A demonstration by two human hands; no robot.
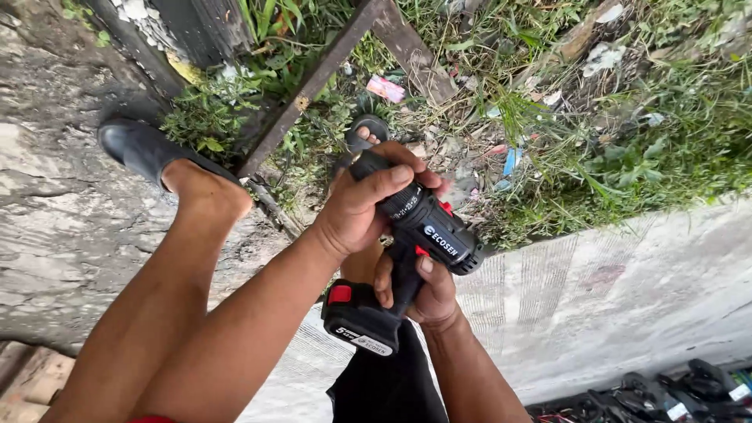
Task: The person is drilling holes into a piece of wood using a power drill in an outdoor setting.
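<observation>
1. Location: the drill (415, 235) sits at frame centre, held in the air above the person's knees, its chuck end pointing toward the upper left of the frame.
2. Left hand (364, 204): grip closed around the chuck collar at the front of the drill, fingers wrapped over the top.
3. Right hand (427, 294): grip closed on the handle, thumb lying up the stem just below the red trigger switch.
4. Battery (360, 317): a black block with a red release tab, clipped to the handle base at lower centre.
5. Handling (a judgement): the drill is rigid and moderately heavy, with most of the weight low in the battery. The moulded handle is the secure place to hold; the collar is ribbed and gives purchase for the front hand. The plastic shell looks sturdy, not fragile.
6. Edges: a pale concrete slab (627, 290) runs across the right of the frame, its upper edge meeting weeds and litter. A dark plank (313, 86) slants through the upper centre.
7. Open room: the left foot in a black shoe (141, 149) rests on rough stone at upper left. Space above the knees is free (the grass strip beyond is cluttered).
8. Lower right corner: a heap of dark parts (666, 395), well apart from both hands.
</observation>
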